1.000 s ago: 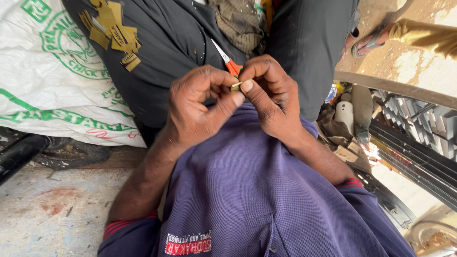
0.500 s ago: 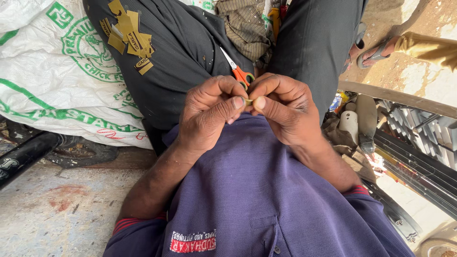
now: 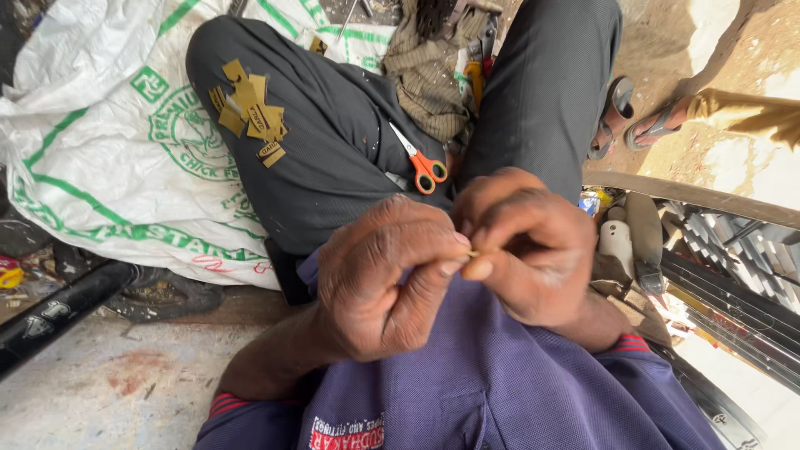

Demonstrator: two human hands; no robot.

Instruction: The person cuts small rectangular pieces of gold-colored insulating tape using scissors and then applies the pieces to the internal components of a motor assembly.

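Head view, looking down a seated person's lap: the left hand [image 3: 387,283] and right hand [image 3: 525,246] meet in front of a purple shirt [image 3: 500,392], fingertips pressed together around a tiny pale piece [image 3: 472,253]. Both hands are closed on it, the left pinching with thumb and forefinger, the right curled over from the other side; only a sliver of the piece shows between the fingertips, too small to say what it is. It sits just above the shirt, between the two thumbs, over the gap between the knees.

Beyond the hands, orange-handled scissors [image 3: 421,162] lie on the left thigh of black trousers [image 3: 333,175], blades shut and pointing away toward the upper left. Farther up the same leg rests a loose cluster of tan card scraps [image 3: 250,112], overlapping one another. A white sack [image 3: 108,167] with green print lies under and beside that leg, on the left of the frame. A black tube [image 3: 58,312] slants across the concrete floor [image 3: 100,392] at lower left. A striped cloth [image 3: 429,75] is bunched between the knees, near the top. At upper right, a sandalled foot [image 3: 658,125] of another person stands on the ground, well apart from the hands.
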